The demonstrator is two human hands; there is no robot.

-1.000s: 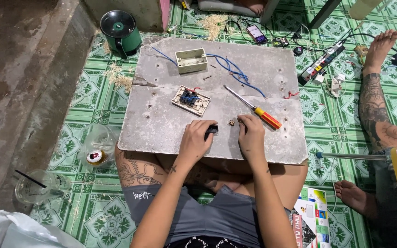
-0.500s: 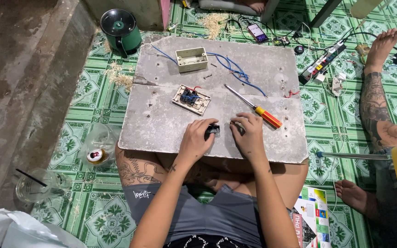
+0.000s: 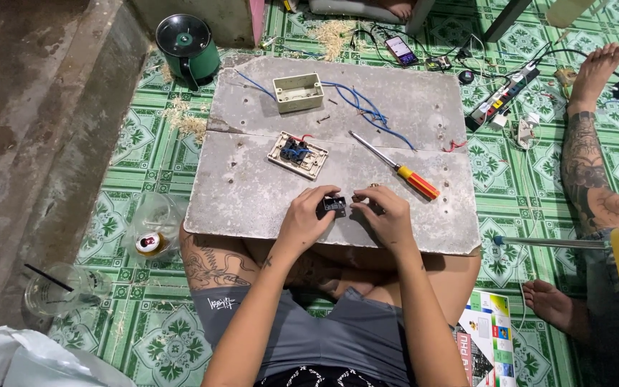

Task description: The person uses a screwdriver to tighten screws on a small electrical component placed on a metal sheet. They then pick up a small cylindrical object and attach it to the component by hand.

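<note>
Both hands meet at the near edge of a grey stone slab [image 3: 252, 186] resting on my lap. My left hand [image 3: 307, 217] pinches a small black switch module [image 3: 334, 206] from the left. My right hand [image 3: 388, 216] touches the same module from the right with its fingertips. Just beyond the hands lies a cream switch plate [image 3: 297, 155], face down, with blue parts and red wires on its back. A screwdriver [image 3: 395, 166] with a red and yellow handle lies diagonally to the right of the plate.
A cream wall box [image 3: 298, 92] with blue wires [image 3: 367, 115] sits at the slab's far side. A green pot [image 3: 187, 46] stands far left. A power strip [image 3: 504, 94], a phone [image 3: 400, 50], a glass jar [image 3: 153, 226] and another person's tattooed leg [image 3: 590, 165] surround the slab.
My right hand has moved left from beside the screwdriver handle to join my left hand on the black module. The rest of the slab is unchanged.
</note>
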